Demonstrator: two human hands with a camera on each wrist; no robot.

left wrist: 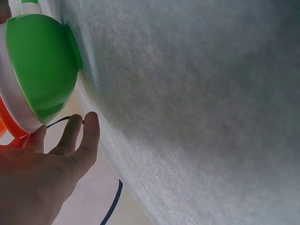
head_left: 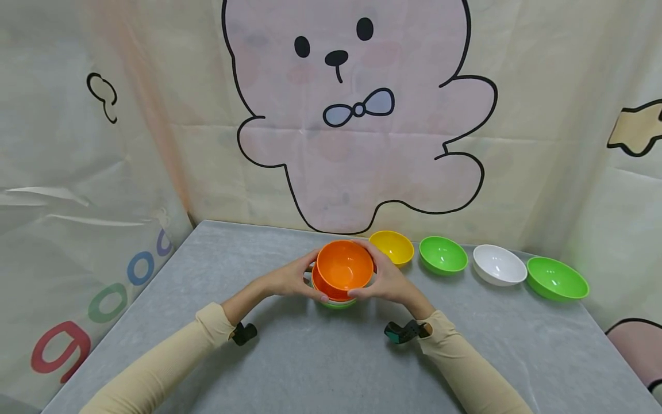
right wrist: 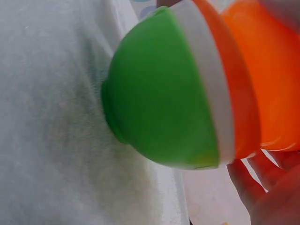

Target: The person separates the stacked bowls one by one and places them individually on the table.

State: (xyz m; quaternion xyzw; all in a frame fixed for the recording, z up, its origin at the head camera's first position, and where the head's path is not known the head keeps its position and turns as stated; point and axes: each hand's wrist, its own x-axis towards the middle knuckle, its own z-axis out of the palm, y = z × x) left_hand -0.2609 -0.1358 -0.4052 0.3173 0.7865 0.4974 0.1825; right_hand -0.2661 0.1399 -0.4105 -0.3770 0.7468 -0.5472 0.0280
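A person's left hand and right hand grip the upper bowl, orange, between them, one at each side, thumbs on the near side and fingers curving round behind. The upper bowl sits tilted, its opening towards the head camera, directly over a nested stack; whether it touches the stack cannot be told. In the stack, the lower orange bowl lies inside a white bowl, which lies inside a green bowl, its foot turned towards the grey table. In the left wrist view two fingers of the left hand stand out apart from the green bowl's side.

Just beyond the right hand is a yellow bowl. Farther right, in a row along the table's back, come a small green bowl, a separate white bowl and a large green bowl. A bear drawing covers the hanging behind.
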